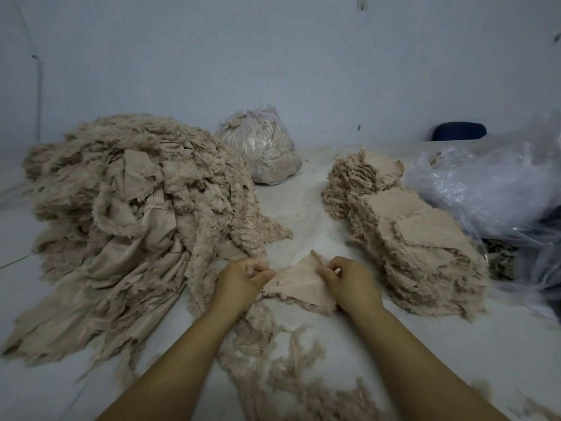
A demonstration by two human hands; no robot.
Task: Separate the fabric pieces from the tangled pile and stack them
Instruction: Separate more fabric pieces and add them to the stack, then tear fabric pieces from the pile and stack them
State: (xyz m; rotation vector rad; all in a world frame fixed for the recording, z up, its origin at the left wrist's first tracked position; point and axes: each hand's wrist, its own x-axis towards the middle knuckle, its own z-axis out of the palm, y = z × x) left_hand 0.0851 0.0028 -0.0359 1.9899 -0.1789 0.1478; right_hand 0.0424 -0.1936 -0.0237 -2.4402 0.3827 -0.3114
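A big tangled pile of beige frayed fabric fills the left of the floor. On the right lie stacks of flat beige pieces, with a further stack behind them. Between them, low in the middle, a single beige fabric piece is stretched between my hands. My left hand pinches its left edge along with some loose frayed threads. My right hand grips its right edge with curled fingers. Strands from the pile trail under the piece.
Loose frayed threads litter the floor in front of me. A tied clear bag of scraps stands at the back by the wall. Crumpled clear plastic bags sit at the right, with a dark blue object behind.
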